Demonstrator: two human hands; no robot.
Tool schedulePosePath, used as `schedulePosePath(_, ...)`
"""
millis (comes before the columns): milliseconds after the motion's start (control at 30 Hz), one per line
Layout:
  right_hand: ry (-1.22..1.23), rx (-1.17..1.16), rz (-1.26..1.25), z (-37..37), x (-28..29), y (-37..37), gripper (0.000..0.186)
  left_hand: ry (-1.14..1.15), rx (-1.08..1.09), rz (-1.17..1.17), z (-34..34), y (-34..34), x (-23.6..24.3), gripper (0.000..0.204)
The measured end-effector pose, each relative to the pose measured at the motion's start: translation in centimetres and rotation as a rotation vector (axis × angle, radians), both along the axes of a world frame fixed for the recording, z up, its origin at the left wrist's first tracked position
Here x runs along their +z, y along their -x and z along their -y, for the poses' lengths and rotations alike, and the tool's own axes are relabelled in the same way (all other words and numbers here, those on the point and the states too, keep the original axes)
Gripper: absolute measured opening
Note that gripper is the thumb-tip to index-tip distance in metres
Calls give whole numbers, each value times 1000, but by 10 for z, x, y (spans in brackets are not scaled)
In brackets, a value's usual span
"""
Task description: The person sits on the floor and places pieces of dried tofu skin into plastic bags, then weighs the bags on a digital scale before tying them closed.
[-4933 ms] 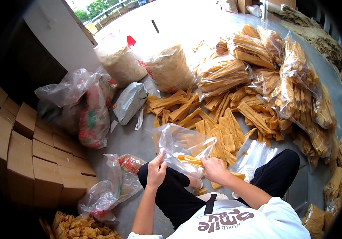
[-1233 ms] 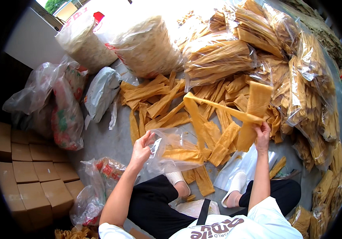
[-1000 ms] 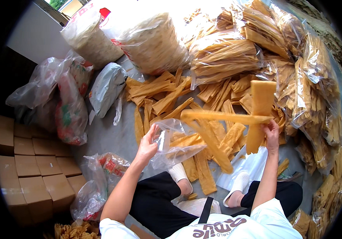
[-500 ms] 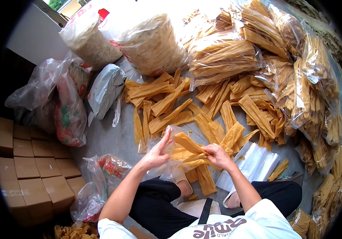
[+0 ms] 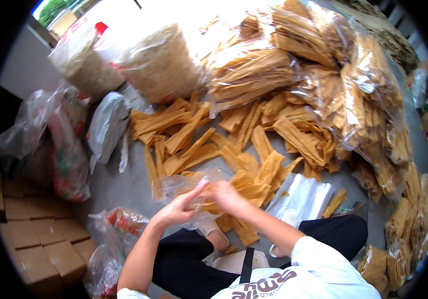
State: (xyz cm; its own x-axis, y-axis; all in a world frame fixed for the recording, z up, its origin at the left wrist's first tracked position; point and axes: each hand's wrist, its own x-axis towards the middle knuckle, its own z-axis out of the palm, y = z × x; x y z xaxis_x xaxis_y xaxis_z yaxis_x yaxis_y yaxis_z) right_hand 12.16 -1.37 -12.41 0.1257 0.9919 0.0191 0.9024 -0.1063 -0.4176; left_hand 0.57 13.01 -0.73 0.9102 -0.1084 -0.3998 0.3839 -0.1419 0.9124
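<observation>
In front of me my left hand [image 5: 180, 207] holds a clear plastic bag [image 5: 171, 186], its fingers stretched along the film. My right hand [image 5: 226, 195] is smeared by motion and reaches across to the left fingertips, over the bag. Whether anything is in its fingers cannot be made out. Yellow-brown wrinkled strips [image 5: 253, 192], which look like dried tofu skin, lie just beyond and right of my hands. More such strips [image 5: 191, 130] are scattered farther off on the grey floor.
Packed clear bags of strips [image 5: 254, 72] are heaped far and right. Two large sacks of pale pieces [image 5: 161, 65] stand at the back. Cardboard boxes [image 5: 42, 231] fill the lower left. Flat clear plastic sleeves [image 5: 303, 197] lie by my right knee. Crumpled plastic bags [image 5: 106, 251] lie left.
My right hand has moved left from the strips it gripped to the left fingertips. Those strips no longer show between my hands. The whole view has shifted, so the surroundings sit farther left.
</observation>
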Motion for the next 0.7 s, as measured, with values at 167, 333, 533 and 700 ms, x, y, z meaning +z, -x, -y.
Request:
schedulePosePath(167, -385, 2, -282, -17, -21, 17, 26, -120, 135, -54, -3, -3, 11, 87)
schedulePosePath(333, -404, -928, -586, 46, -60, -34, 41, -197, 86, -67, -4, 7, 1, 81)
schedulePosePath(533, 121, -1580, -401, 103, -152, -89, 82, -171, 117, -88, -4, -1, 7, 81)
schedulePosePath(700, 234, -1128, -249, 82, -125, -83, 85, -137, 148, -161, -6, -2, 9, 83)
